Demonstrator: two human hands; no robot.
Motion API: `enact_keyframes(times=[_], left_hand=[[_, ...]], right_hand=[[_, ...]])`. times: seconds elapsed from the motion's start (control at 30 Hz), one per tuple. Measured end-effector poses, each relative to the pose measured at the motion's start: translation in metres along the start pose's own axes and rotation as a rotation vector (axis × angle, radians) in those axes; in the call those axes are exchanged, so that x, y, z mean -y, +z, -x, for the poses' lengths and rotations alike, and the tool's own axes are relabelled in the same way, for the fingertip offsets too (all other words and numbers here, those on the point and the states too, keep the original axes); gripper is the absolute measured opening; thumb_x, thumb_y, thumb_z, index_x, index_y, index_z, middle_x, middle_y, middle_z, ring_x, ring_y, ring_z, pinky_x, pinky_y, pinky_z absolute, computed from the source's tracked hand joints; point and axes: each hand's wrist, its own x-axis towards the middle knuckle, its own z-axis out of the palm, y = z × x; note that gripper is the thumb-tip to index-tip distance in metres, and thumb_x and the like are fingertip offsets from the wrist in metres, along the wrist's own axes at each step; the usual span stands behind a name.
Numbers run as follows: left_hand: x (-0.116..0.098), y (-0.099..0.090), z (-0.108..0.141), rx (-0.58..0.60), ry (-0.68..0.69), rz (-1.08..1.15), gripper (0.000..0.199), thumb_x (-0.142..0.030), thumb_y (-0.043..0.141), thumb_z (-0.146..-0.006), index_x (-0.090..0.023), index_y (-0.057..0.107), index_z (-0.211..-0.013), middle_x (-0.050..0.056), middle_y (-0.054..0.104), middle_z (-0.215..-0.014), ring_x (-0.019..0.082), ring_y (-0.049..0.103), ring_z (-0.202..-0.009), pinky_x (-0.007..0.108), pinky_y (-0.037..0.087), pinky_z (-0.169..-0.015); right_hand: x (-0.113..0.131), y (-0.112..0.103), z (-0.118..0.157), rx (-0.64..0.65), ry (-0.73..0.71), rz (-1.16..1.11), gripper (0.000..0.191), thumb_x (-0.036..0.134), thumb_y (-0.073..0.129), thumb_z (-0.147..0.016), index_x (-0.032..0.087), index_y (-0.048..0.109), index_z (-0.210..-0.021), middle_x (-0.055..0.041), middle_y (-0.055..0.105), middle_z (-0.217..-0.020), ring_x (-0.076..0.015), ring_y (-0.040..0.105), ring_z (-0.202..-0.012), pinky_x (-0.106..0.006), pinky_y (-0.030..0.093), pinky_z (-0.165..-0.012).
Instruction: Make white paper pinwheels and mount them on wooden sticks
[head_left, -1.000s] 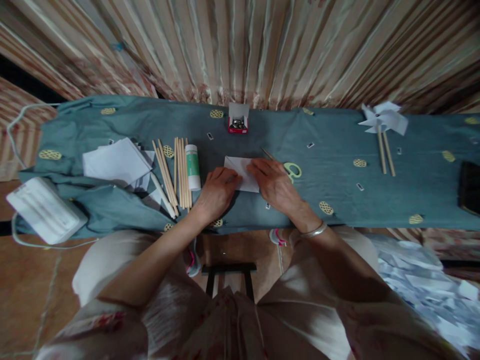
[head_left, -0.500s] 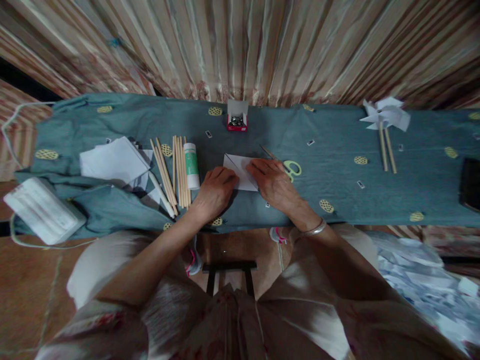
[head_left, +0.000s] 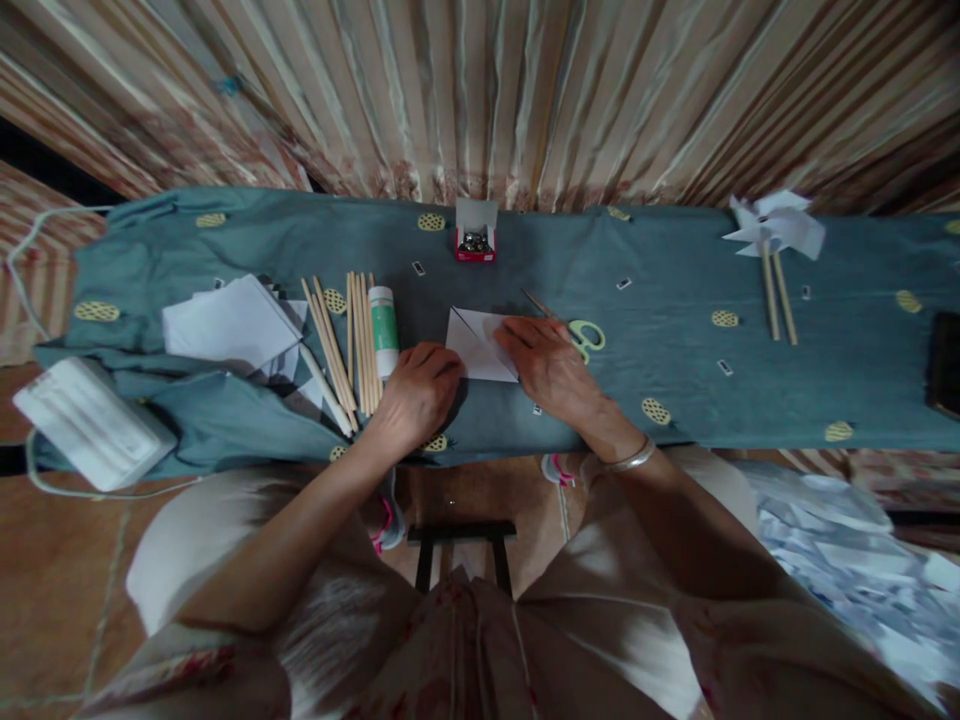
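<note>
A small white sheet of paper [head_left: 478, 345] with a diagonal crease lies on the cloth between my hands. My left hand [head_left: 421, 395] has bent fingers closed at its lower left corner; the fingertips are partly hidden. Over the paper's right side rests my right hand [head_left: 553, 368], fingers stretched out flat on it. Scissors with light green handles [head_left: 587, 340] lie just beyond my right hand, partly covered by it. Left of my left hand are a glue stick [head_left: 384, 330] and several wooden sticks [head_left: 362, 345].
An open red box of small metal pieces [head_left: 475, 245] stands behind the paper. To the left are stacked white sheets [head_left: 229, 320], a white pen [head_left: 324, 390] and a white power strip [head_left: 94, 422]. Paper pinwheels [head_left: 780, 225] on sticks lie at right, a dark object [head_left: 946, 365] beyond.
My left hand has slid a little to the left, from over the paper to its lower left corner. The right hand stays in nearly the same place on the paper.
</note>
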Motion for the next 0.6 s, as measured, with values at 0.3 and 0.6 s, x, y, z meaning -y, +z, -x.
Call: enact_keyframes(times=[0.3, 0.6], left_hand=[[-0.001, -0.003, 0.007, -0.036, -0.016, 0.011, 0.026, -0.017, 0.048, -0.097, -0.013, 0.074, -0.099, 0.013, 0.073, -0.100, 0.027, 0.060, -0.101, 0.042, 0.050, -0.084], [0.019, -0.027, 0.017, -0.214, -0.189, 0.143, 0.020, -0.030, 0.055, -0.094, -0.019, 0.072, -0.093, 0.009, 0.072, -0.105, 0.026, 0.062, -0.104, 0.043, 0.050, -0.093]], right_hand=[[0.000, 0.001, 0.000, -0.012, -0.009, 0.024, 0.040, 0.014, 0.036, -0.099, 0.013, 0.064, -0.128, -0.0151, 0.064, -0.131, -0.0277, 0.056, -0.119, -0.044, 0.039, -0.106], [-0.001, 0.004, 0.001, -0.046, -0.028, 0.038, 0.038, 0.016, 0.036, -0.100, 0.015, 0.064, -0.126, -0.0138, 0.065, -0.130, -0.0274, 0.057, -0.117, -0.044, 0.040, -0.105]])
